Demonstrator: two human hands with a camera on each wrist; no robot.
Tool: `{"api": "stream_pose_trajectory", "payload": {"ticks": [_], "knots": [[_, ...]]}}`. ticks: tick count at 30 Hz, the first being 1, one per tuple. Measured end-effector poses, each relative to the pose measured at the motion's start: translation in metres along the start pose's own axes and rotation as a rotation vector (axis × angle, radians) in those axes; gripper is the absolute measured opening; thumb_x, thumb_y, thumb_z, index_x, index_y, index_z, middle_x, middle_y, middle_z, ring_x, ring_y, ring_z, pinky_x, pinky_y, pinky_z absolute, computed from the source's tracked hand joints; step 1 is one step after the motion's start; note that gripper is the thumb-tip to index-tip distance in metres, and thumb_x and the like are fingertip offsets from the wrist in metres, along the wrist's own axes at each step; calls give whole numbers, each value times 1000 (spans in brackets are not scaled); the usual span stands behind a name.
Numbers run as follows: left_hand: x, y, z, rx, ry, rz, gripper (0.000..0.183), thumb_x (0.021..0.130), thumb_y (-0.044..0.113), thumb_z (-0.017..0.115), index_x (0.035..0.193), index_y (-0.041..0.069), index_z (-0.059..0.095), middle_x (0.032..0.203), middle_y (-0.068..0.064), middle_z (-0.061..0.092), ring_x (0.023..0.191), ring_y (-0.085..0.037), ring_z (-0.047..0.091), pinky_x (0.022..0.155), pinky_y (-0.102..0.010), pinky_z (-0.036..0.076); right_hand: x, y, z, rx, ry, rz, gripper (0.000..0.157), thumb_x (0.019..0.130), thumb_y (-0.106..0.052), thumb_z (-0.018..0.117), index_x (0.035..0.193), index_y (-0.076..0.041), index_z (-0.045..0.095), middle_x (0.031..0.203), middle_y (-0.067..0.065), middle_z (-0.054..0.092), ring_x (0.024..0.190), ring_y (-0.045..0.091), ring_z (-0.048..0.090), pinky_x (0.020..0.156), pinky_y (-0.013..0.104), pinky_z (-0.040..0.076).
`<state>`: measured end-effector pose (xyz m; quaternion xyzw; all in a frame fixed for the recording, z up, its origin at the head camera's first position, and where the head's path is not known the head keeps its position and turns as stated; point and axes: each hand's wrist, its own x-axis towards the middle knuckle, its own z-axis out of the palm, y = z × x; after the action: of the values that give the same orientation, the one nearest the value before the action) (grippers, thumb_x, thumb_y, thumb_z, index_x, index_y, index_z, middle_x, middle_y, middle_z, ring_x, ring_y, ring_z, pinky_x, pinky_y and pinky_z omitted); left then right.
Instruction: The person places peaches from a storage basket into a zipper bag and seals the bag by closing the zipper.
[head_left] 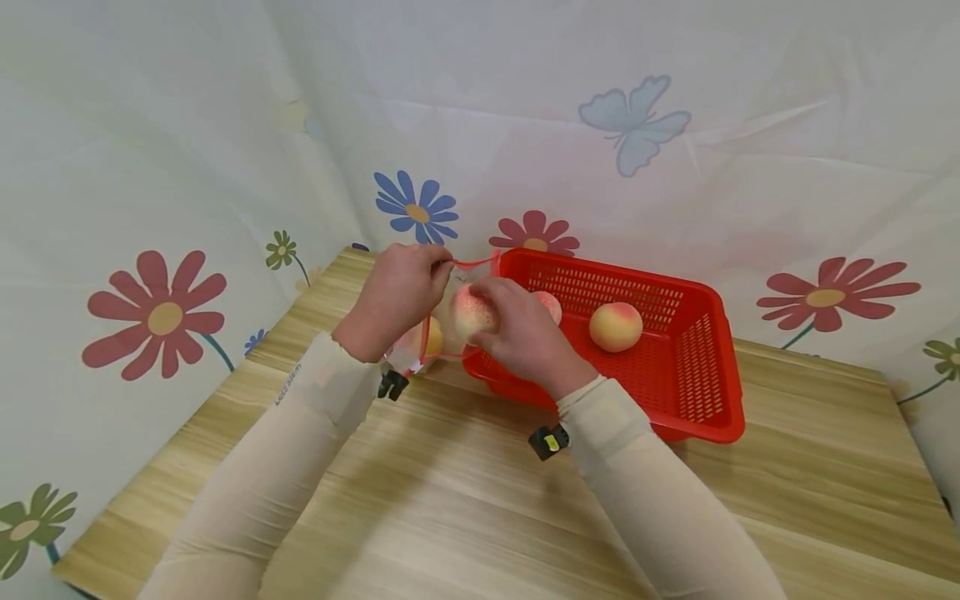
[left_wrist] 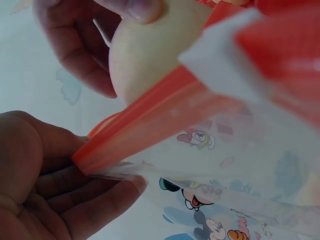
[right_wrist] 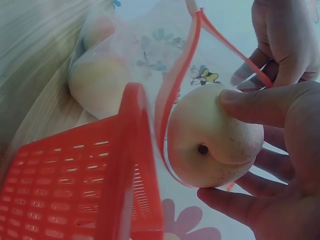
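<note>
My left hand [head_left: 396, 292] pinches the red edge of a clear plastic bag [left_wrist: 142, 127] printed with cartoon figures, holding its mouth apart. A white slider sits on that red strip in the left wrist view. In my right hand [head_left: 525, 333], thumb and fingers grip a pale yellow and pink peach [right_wrist: 210, 132] at the bag's mouth. Through the clear film, peaches [right_wrist: 97, 82] show lower in the bag, resting near the table. Beside the bag stands a red plastic basket [head_left: 733, 408], where a yellow peach [head_left: 615, 327] and a pinker one [head_left: 552, 304] lie.
A wood-grain table [head_left: 420, 500] lies under everything. Behind it hangs a pale cloth [head_left: 480, 100] with printed flowers and a butterfly. The basket's left wall stands close beside the bag and my right hand.
</note>
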<state>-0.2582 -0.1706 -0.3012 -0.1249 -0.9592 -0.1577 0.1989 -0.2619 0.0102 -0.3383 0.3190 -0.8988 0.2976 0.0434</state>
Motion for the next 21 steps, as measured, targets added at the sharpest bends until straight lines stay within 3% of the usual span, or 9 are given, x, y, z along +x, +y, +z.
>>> {"api": "stream_pose_trajectory", "payload": {"ticks": [21], "knots": [[-2,3,0,-13,-10,2,23,95,19,59,104,3,73,94,-12,75,76,-24,69,71,-33,59,0,9,8,-52,-21,22,67,78,-25,81,137,-18,51,139,2,51,125,21,48,93,41,54]]}}
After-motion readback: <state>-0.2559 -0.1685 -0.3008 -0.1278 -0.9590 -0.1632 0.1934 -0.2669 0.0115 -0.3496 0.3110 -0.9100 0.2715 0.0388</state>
